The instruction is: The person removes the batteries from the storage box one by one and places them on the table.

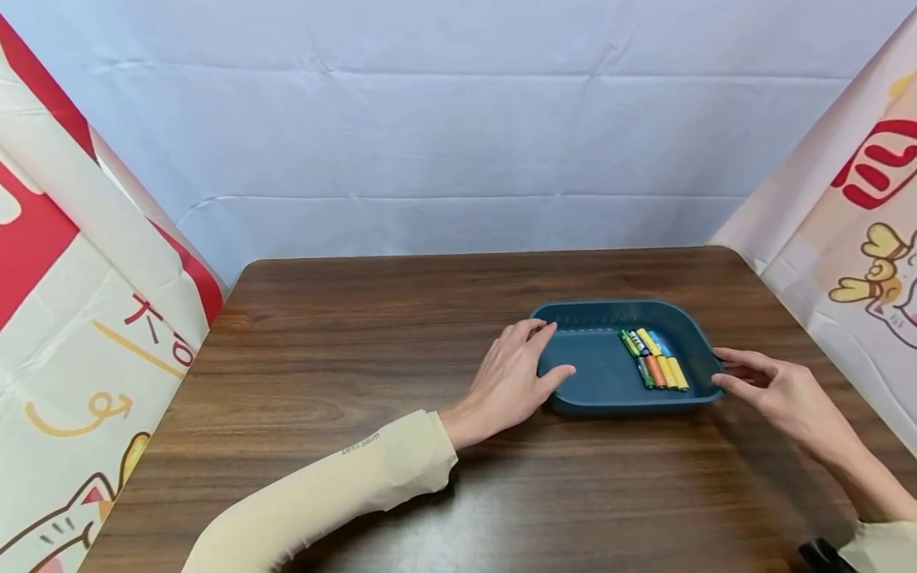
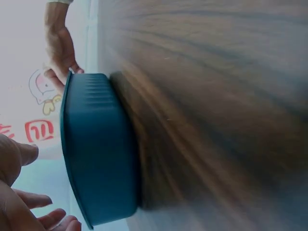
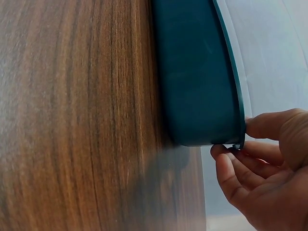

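Note:
A dark teal plastic basin [image 1: 591, 368] with rounded corners stands on the right half of the table. Inside it, right of the middle, lie several small coloured cylinders [image 1: 655, 362] that look like batteries, in green, yellow and orange, side by side in two rows. My right hand [image 1: 795, 402] pinches the basin's right end; in the right wrist view the thumb is on the rim and the fingers [image 3: 228, 173] curl beneath it. At the left end my left hand [image 1: 507, 378] is spread, its fingers loose; the left wrist view shows them just off the basin wall [image 2: 98, 154].
The brown wood-grain table [image 1: 344, 358] extends left and toward me. Behind it hangs a pale creased cloth [image 1: 458, 143]. Printed cloths with red lettering and cartoon animals flank both sides. A small black object [image 1: 824, 555] shows beside the right sleeve.

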Tool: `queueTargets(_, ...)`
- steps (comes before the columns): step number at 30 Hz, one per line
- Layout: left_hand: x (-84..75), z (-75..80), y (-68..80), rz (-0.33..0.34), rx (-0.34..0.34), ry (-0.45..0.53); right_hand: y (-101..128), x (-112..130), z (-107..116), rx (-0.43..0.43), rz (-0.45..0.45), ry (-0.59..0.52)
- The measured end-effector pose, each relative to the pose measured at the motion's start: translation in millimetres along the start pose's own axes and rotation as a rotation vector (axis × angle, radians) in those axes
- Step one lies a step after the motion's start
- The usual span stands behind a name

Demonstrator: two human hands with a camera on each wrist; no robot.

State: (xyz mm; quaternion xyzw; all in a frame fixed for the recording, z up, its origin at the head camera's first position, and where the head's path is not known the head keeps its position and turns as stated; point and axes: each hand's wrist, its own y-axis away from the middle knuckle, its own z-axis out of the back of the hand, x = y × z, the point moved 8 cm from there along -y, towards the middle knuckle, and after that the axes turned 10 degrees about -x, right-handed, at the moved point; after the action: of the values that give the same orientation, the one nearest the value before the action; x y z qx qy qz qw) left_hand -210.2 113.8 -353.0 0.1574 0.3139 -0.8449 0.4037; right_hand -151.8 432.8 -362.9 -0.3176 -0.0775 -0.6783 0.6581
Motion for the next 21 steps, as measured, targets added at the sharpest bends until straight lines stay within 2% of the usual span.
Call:
queueTargets(6,-16.6,-3.7,-18.2,-0.036,0.000,0.022,-0.1,0.4,1.2,0.004,0.004,-0.003)
queueTargets(11,-29.1,-16.4,-33.8,-0.048,0.048,0.017,-0.5,0.5,2.2,0.005,0.000,-0.008)
queueTargets(14,-31.6,-27.3,-44.1,-0.034,0.087,0.017,-0.2,0.5,2.4,0.008,-0.004,-0.005)
queueTargets(21,-29.6,-51.1,-69.1,0.049,0.139,0.026,-0.1,0.0,2.6,0.010,-0.014,-0.014)
